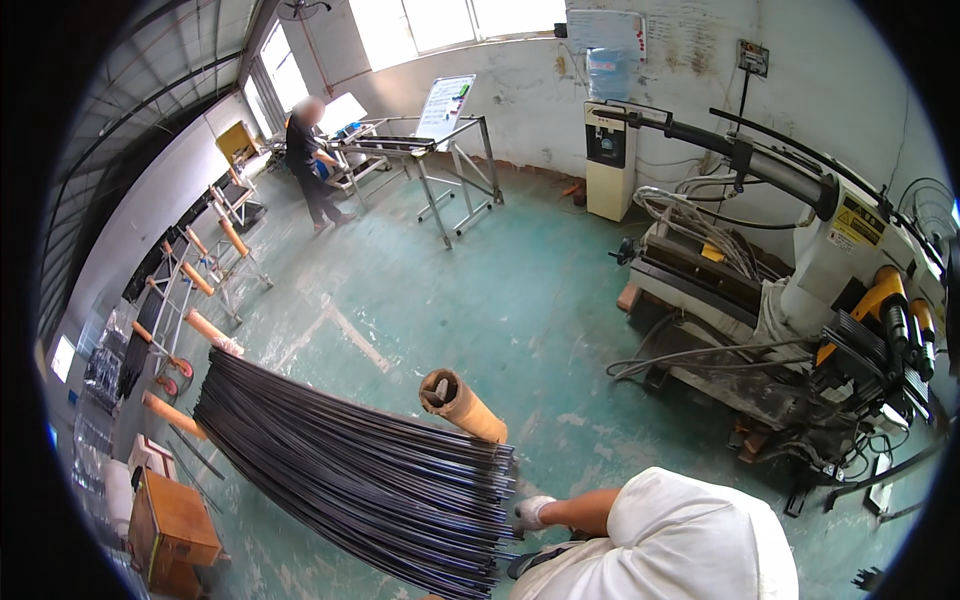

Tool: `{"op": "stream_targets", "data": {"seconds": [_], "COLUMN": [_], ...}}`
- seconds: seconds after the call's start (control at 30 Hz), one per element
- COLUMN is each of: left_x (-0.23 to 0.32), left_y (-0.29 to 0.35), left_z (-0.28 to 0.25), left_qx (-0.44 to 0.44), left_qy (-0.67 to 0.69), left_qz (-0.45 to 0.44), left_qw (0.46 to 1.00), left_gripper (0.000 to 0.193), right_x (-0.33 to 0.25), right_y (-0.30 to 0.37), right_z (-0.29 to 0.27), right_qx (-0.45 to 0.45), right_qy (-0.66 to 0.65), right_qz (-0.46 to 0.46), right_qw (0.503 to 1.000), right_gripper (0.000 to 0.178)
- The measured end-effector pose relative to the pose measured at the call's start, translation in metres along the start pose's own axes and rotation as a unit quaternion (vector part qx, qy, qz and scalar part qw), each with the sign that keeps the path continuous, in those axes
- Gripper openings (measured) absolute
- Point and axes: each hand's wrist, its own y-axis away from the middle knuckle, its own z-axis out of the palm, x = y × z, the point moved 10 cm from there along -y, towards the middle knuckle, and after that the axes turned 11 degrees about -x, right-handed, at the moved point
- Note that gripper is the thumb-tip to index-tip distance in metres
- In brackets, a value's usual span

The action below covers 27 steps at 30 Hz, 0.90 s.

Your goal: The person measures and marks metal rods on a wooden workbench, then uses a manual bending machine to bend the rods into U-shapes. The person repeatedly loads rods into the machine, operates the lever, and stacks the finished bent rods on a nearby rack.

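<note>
Head view: a gloved right hand [535,512], its finger pose impossible to tell, sits beside the ends of long black rods [360,465] stretching left, where an even grip should keep them aligned.

Single head view, left one of a side-by-side fisheye pair; scene looked down on from head height. Aim angled forward and down across the green floor [520,290], with the far wall [535,105] and bright windows [440,22] taken in at the top. Corrugated roof [160,80] bent along the upper-left rim. White shirt [690,540] caught closest, at the lower edge; long dark rods [350,470] framed near; water dispenser [608,180] seen from well off; corners blacked out by the lens circle
</note>
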Motion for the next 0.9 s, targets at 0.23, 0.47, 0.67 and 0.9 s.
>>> {"op": "stream_targets", "data": {"seconds": [0.23, 0.47, 0.67, 0.9], "left_x": [-0.065, -0.05, -0.034, -0.024], "left_y": [-0.001, -0.04, -0.042, -0.062], "left_z": [0.075, 0.08, 0.111, 0.042], "left_qx": [-0.068, -0.338, -0.405, -0.37], "left_qy": [-0.032, -0.073, -0.205, 0.112], "left_qz": [-0.041, 0.103, 0.274, 0.012], "left_qw": [0.996, 0.933, 0.848, 0.922], "left_gripper": [0.036, 0.039, 0.039, 0.052], "right_x": [0.087, -0.027, -0.186, -0.238], "right_y": [0.029, 0.168, 0.261, 0.155], "right_z": [-0.078, -0.318, -0.433, -0.435], "right_qx": [0.114, 0.473, 0.553, 0.4], "right_qy": [-0.092, -0.25, -0.111, 0.093], "right_qz": [0.099, -0.116, -0.246, -0.027], "right_qw": [0.984, 0.837, 0.788, 0.911], "right_gripper": [0.051, 0.046, 0.038, 0.066]}}
